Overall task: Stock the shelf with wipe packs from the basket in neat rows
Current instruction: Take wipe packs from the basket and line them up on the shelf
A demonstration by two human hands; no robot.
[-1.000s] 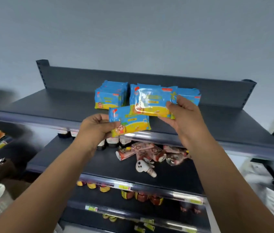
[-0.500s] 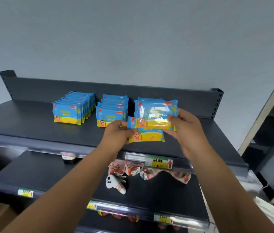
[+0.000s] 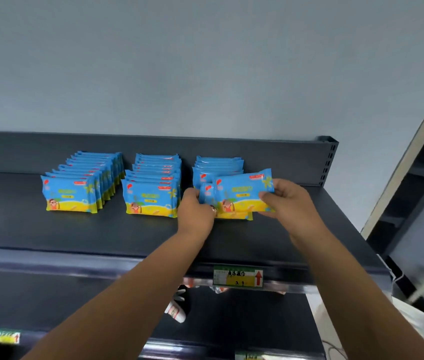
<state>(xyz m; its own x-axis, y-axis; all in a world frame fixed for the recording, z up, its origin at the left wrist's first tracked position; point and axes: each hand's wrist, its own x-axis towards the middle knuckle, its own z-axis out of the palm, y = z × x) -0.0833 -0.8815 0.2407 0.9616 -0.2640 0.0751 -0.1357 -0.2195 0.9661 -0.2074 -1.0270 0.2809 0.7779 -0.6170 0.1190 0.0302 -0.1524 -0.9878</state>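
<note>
Head view: both hands are holding wipe packs at the top shelf (image 3: 101,229).
Right hand (image 3: 287,201) is pinching the front wipe pack (image 3: 242,193) by its right end; left hand (image 3: 196,213) is gripping a second pack (image 3: 207,194) by its left end, just behind. Both are being held at the front of the right row (image 3: 218,165) — two fuller rows (image 3: 151,189) are standing to its left.

Both hands — left hand (image 3: 196,213), right hand (image 3: 287,201) — grip wipe packs (image 3: 242,194) over the shelf (image 3: 75,229)
</note>
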